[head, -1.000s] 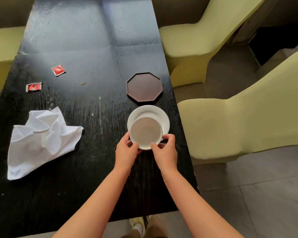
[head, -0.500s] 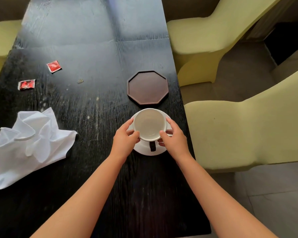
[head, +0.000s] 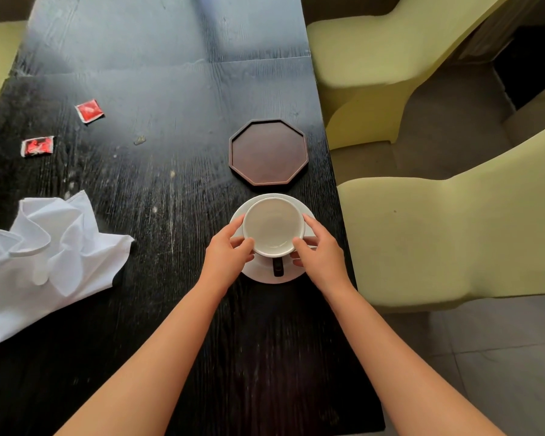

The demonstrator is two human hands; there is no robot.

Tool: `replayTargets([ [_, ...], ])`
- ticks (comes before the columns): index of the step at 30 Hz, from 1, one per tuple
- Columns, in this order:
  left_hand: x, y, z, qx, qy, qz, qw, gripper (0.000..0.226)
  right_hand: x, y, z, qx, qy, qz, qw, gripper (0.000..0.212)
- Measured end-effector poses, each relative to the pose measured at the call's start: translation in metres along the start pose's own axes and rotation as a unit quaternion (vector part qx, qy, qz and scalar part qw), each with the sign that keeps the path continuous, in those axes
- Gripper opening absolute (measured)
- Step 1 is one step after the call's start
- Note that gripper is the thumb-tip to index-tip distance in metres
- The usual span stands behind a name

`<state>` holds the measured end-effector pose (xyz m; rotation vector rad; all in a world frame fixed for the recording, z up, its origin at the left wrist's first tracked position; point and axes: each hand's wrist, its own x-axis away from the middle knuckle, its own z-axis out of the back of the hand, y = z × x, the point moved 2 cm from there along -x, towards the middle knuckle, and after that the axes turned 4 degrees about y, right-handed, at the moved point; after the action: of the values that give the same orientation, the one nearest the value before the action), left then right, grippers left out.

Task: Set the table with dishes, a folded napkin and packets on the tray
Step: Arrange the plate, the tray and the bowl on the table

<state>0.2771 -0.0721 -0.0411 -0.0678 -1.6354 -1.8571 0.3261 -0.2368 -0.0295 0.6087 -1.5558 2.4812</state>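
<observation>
Cup cradled from both sides, tray straight ahead

The left hand and right hand each curl their fingers round the white cup, a grip closed on it from either flank, as it sits on the saucer with its dark handle pointing back at the person. The octagonal tray lies just beyond the saucer on the dark surface, equally near both hands. The crumpled napkin and two red packets lie well apart, off to the left.
</observation>
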Motion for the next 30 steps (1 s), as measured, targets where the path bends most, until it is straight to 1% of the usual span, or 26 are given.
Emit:
replayTargets([
  [7, 0.002, -0.003, 0.003, 0.004, -0.019, 0.01, 1.0, 0.057, 0.001, 0.002, 0.0, -0.005, -0.005, 0.0, 1.0, 0.051],
  [18, -0.001, -0.005, 0.006, -0.002, -0.043, 0.011, 0.999, 0.059, 0.0, 0.002, 0.001, 0.019, -0.007, 0.007, 1.0, 0.051],
  [20, 0.002, 0.0, 0.009, -0.034, -0.048, 0.012, 0.998, 0.061, 0.0, -0.002, 0.003, 0.046, -0.012, 0.01, 0.999, 0.051],
  [22, 0.005, 0.01, 0.015, -0.099, -0.035, 0.0, 0.994, 0.06, 0.0, -0.01, 0.007, 0.103, -0.01, 0.019, 0.994, 0.05],
  [25, 0.012, 0.032, 0.029, -0.189, -0.011, -0.051, 0.981, 0.045, 0.002, -0.031, 0.015, 0.199, 0.011, 0.058, 0.978, 0.043],
  [27, 0.018, 0.047, 0.038, -0.255, -0.004, -0.088, 0.963, 0.033, 0.006, -0.051, 0.017, 0.269, 0.015, 0.1, 0.958, 0.037],
  [30, 0.03, 0.07, 0.05, -0.37, -0.006, -0.127, 0.92, 0.028, 0.017, -0.083, 0.013, 0.356, -0.001, 0.166, 0.92, 0.036],
])
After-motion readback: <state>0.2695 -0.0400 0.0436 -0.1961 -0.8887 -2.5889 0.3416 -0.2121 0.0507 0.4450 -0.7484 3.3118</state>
